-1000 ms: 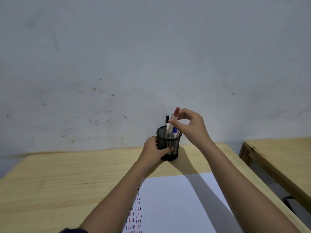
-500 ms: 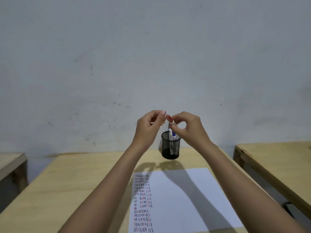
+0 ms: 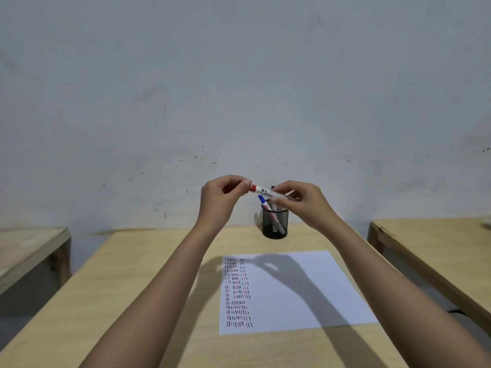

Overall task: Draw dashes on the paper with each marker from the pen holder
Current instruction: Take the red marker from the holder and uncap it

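A white marker with a red cap point(image 3: 263, 191) lies level in the air above the black mesh pen holder point(image 3: 275, 224). My right hand point(image 3: 300, 203) grips its barrel. My left hand point(image 3: 221, 199) pinches the red cap end with fingertips. The holder stands at the far edge of the desk and has a blue-capped marker point(image 3: 262, 199) and other markers in it. A white paper point(image 3: 295, 290) lies on the desk before me, with columns of black and red dashes along its left side.
The wooden desk point(image 3: 132, 288) backs onto a grey wall. Another wooden table point(image 3: 435, 251) stands to the right across a gap, and a third point(image 3: 29, 248) to the left. My arms cast shadows over the paper.
My right hand lifted the red-capped marker out of the holder and turned it level. My left hand left the holder and took the cap end. The view pulled back.
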The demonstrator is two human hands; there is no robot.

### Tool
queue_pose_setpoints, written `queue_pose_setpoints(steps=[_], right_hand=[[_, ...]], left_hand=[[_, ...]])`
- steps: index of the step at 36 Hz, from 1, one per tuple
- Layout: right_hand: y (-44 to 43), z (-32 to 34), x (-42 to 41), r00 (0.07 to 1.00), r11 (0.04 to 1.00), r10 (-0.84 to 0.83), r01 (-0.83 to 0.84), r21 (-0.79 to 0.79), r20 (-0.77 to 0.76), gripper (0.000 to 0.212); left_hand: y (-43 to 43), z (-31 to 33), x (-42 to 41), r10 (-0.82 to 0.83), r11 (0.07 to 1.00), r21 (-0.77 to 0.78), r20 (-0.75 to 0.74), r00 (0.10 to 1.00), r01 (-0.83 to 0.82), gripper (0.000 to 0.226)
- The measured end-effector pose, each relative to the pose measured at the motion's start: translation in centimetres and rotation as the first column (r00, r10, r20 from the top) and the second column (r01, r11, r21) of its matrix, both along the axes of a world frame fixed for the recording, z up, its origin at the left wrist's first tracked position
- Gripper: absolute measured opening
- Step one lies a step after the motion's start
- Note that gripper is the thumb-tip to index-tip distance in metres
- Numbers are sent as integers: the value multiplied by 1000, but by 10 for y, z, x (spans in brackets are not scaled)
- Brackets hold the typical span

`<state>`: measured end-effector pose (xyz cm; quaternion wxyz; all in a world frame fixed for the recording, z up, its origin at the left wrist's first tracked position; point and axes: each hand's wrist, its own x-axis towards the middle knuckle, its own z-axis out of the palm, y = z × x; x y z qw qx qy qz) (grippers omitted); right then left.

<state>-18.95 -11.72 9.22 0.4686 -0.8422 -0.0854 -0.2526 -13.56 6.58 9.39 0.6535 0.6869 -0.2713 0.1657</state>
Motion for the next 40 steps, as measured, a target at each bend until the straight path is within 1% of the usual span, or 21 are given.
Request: queue_pose_setpoints(steps=[5,7,9,10,11,13,14,15,16,20,23,28,32,35,37,40], right_hand=[[-6,-4,-4,997,979,59,-47,196,-57,17],[-6,-8,-6,994,949,92,-69,309,-58,16],[-4,-12,-6,992,894,118,-84,440,-51,13],[-2,-15,-5,990,849,135,-92,521,-45,12],[1,-18,-3,987,782,156,-104,615,-32,12],[9,-25,0,981,594,196,-123,795,5,9],[14,-29,2,976,495,214,-131,859,26,7],[19,-33,4,972,415,232,-141,899,45,5],[24,-37,6,967,375,250,-150,915,56,4],[43,-52,20,954,417,296,-169,893,42,5],[49,-62,33,954,448,297,-170,878,34,7],[55,-73,53,948,494,317,-173,852,9,6],[57,-79,65,951,569,308,-164,806,-24,13],[47,-86,74,963,576,271,-149,803,-15,16],[36,-92,79,968,576,248,-129,807,-23,13],[27,-102,85,977,567,205,-67,821,-61,12]], left_hand=[[11,-13,0,-36,994,-103,-112,993,25,10],[13,-18,0,-85,982,-179,-169,982,54,8],[13,-24,0,-131,967,-242,-214,968,77,6],[12,-28,0,-152,959,-268,-234,960,87,6],[11,-31,0,-170,953,-289,-249,953,94,6],[9,-36,0,-193,945,-310,-267,944,105,7],[8,-39,1,-200,943,-315,-275,941,108,7],[7,-41,1,-199,944,-312,-281,939,106,7],[5,-42,2,-194,948,-300,-285,939,104,8],[6,-50,10,-104,984,-172,-290,951,55,5],[12,-56,20,-35,995,-101,-324,946,2,9],[20,-70,34,12,996,-76,-368,930,-43,15],[29,-83,48,12,995,-84,-433,901,-54,18],[46,-92,62,62,992,-69,-472,879,-107,19],[60,-98,71,122,991,14,-452,884,-130,15],[70,-108,78,193,968,229,-393,899,-107,16]])
